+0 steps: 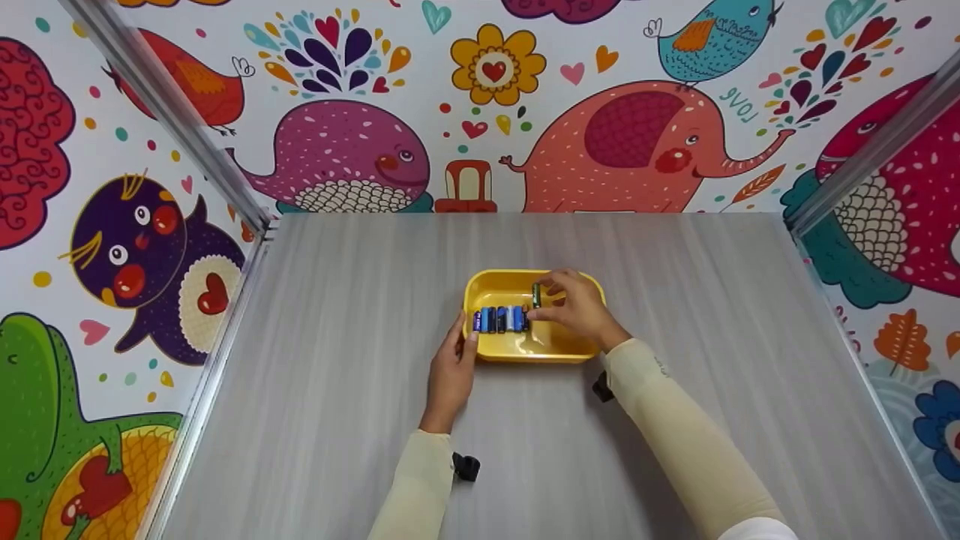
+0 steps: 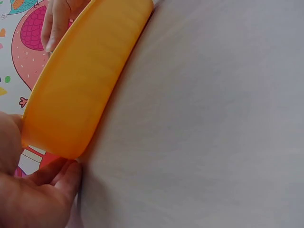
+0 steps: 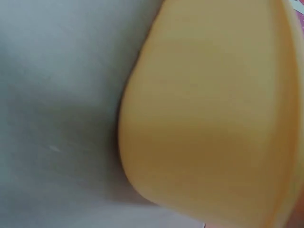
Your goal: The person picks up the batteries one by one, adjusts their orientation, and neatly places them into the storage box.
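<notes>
A yellow plastic tray (image 1: 551, 350) with rounded corners sits on the table. Inside it, toward the left end, several blue and dark batteries (image 1: 501, 319) stand side by side in a row. My left hand (image 1: 452, 371) grips the tray's left end; the left wrist view shows the thumb at the rim and the fingers (image 2: 66, 178) low against the outer wall. Over the tray's right half, my right hand (image 1: 576, 306) pinches a dark green battery (image 1: 536, 295) between thumb and fingers. In the right wrist view the tray's outer wall (image 3: 204, 109) hides that hand's fingertips.
The grey wood-grain table (image 1: 337, 300) surrounds the tray. Metal rails (image 1: 202, 397) run along its sides, and printed panels with cartoon animals (image 1: 615, 157) stand at the back and sides. Black mounts (image 1: 466, 466) sit at both wrists.
</notes>
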